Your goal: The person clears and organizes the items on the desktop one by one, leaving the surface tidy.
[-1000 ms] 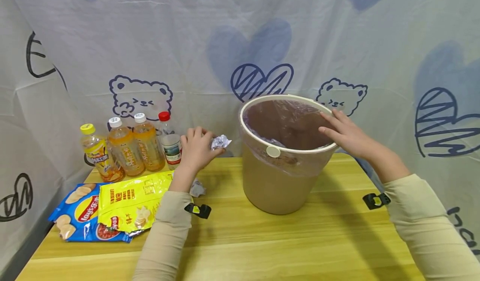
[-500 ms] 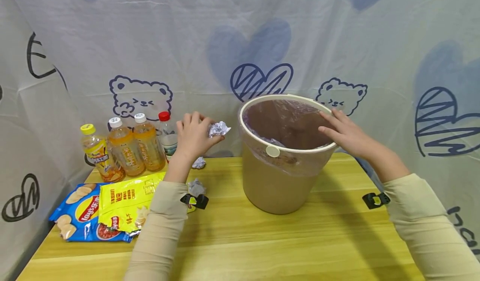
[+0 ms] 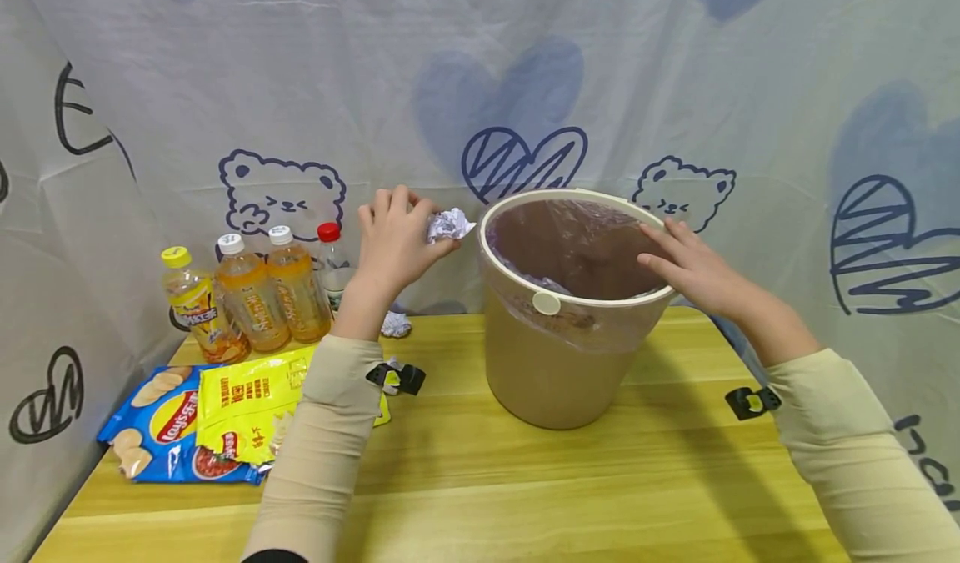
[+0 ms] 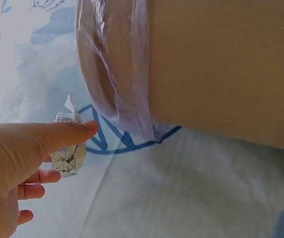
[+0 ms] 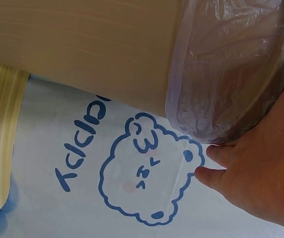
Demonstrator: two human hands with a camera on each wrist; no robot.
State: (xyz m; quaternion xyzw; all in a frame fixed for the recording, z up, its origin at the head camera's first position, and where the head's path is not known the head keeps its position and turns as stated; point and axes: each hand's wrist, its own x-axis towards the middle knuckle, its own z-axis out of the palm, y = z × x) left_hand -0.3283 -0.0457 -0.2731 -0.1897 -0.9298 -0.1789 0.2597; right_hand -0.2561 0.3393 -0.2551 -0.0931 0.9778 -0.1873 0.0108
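Left hand (image 3: 399,244) grips crumpled paper (image 3: 451,225) beside the bag-lined bin (image 3: 555,384); right hand (image 3: 696,268), fingers outstretched, touches its rim (image 3: 600,303).

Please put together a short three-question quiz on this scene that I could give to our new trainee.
1. Open question: What does the left hand hold?
2. True or false: The right hand is at the rim of the bin.
3. Multiple choice: What colour is the cap of the bottle nearest the bin?
A) yellow
B) white
C) red

Key:
1. Crumpled paper.
2. True.
3. C.
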